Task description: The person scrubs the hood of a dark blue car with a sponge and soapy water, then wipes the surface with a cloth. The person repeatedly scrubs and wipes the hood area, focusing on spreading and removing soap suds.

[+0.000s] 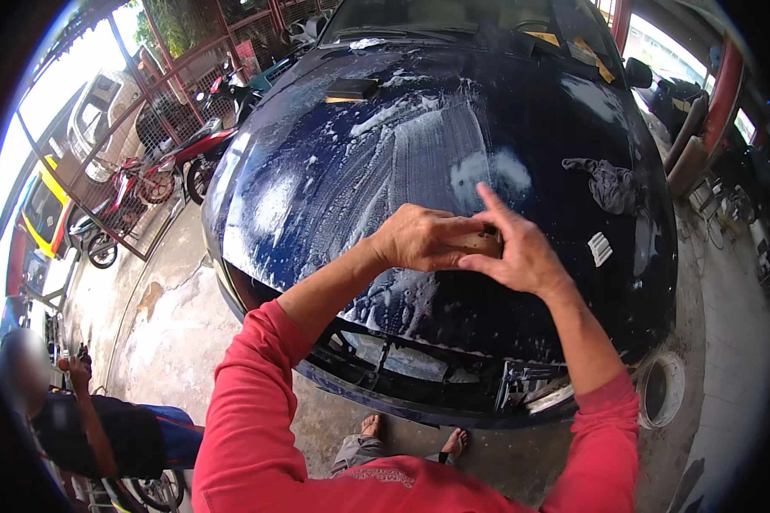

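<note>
My left hand [421, 239] is closed around a small tan block [481, 243] with dark spots, held above the front of a dark blue car hood [547, 291]. Its exact kind is unclear, as fingers cover much of it. Beside its right end, my right hand [526, 255] has thumb and index finger stretched apart, the thumb close to or touching the block. White suds and wet streaks [428, 158] cover the hood's left and middle, under and beyond my hands.
A dark block with a tan edge [351, 90] lies far left on the hood. To the right are a crumpled grey cloth [606, 184] and a small white ribbed piece [600, 249]. A bucket [661, 391] stands by the bumper. Another person [103, 432] is at lower left; motorcycles [158, 175] stand beyond.
</note>
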`<state>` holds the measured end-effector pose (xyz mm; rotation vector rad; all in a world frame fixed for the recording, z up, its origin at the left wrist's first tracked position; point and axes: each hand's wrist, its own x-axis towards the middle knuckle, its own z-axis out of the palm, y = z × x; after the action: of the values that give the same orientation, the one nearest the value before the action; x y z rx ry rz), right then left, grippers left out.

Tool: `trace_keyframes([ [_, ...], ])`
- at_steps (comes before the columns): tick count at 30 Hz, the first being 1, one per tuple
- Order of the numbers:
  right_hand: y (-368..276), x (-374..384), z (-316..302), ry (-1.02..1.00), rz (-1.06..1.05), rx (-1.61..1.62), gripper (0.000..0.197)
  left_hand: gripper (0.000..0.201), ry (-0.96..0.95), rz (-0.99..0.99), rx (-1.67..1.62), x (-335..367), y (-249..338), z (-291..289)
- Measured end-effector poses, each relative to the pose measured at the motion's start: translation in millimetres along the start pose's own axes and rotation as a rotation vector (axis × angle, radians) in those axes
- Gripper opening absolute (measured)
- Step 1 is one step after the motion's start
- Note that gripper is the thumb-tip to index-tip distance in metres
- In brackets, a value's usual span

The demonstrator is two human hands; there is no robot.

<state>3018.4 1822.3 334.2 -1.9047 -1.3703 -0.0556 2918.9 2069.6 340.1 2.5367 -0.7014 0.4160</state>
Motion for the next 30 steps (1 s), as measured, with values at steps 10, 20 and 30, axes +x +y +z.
trace_keyframes([
  [10, -115.4, -53.1, 121.2, 0.26, 0.174, -0.25, 0.058, 0.051, 0.49, -0.562, 0.446, -265.6, -154.5, -162.0],
  [20, 115.5, 286.0, 86.2, 0.481, 0.438, -0.559, 0.056, 0.053, 0.55, -0.651, 0.456, -356.7, -217.8, -133.5],
  [30, -87.7, 41.7, 151.1, 0.379, 0.276, -0.231, 0.058, 0.047, 0.552, -0.616, 0.45, -355.9, -211.1, -136.5],
])
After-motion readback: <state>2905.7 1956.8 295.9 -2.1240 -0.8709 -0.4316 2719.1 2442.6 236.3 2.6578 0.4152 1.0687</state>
